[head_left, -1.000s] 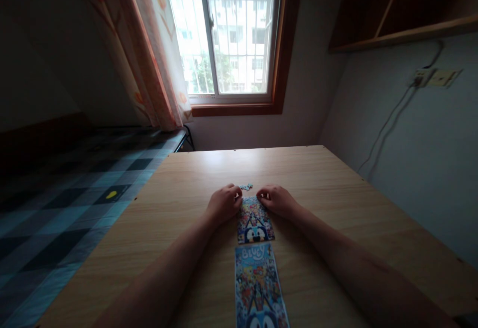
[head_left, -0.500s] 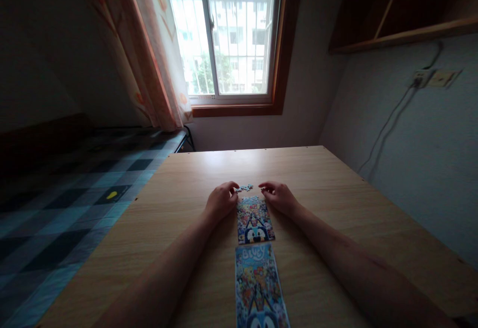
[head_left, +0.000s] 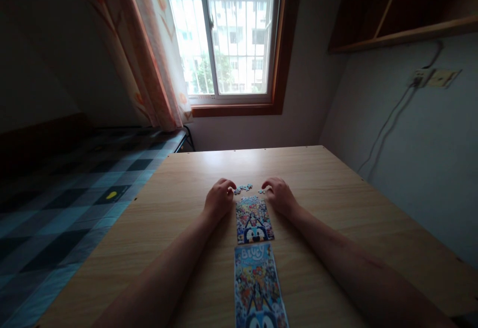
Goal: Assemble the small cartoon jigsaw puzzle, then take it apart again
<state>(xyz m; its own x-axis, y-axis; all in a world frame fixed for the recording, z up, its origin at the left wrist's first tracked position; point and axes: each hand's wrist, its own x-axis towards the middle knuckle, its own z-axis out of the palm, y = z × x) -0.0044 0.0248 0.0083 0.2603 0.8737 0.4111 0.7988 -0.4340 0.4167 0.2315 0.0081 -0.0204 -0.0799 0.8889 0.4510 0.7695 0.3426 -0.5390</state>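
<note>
Wall cabinet: an open-fronted brown wooden cabinet [head_left: 396, 34] on the right wall; its inside is too dark to tell what it holds.
Puzzle: a nearly rectangular, multicoloured cardboard jigsaw puzzle [head_left: 254, 218] with a blue cartoon dog's face, flat on the desk between the desk's left and right edges, its top just below and between the hands.
Loose pieces: small pale-blue jigsaw pieces [head_left: 244, 187] beyond the puzzle, towards the desk's far edge; a few lie by the right fingertips.
Left hand: the left hand [head_left: 217, 198], fingers curled, thumb and forefinger slightly parted beside the loose pieces; cannot tell whether it grips one.
Right hand: the right hand [head_left: 281, 198], fingers bent, tips at the pieces; any hold cannot be told.
Sheet: a glossy printed "Bluey" picture sheet [head_left: 257, 283] nearer the wearer, just below the puzzle.
Desk: pale wood-grain desk [head_left: 317, 183], far edge towards the window [head_left: 239, 44].
Room: blue-and-black checked bed [head_left: 85, 188] along the desk's left edge.
</note>
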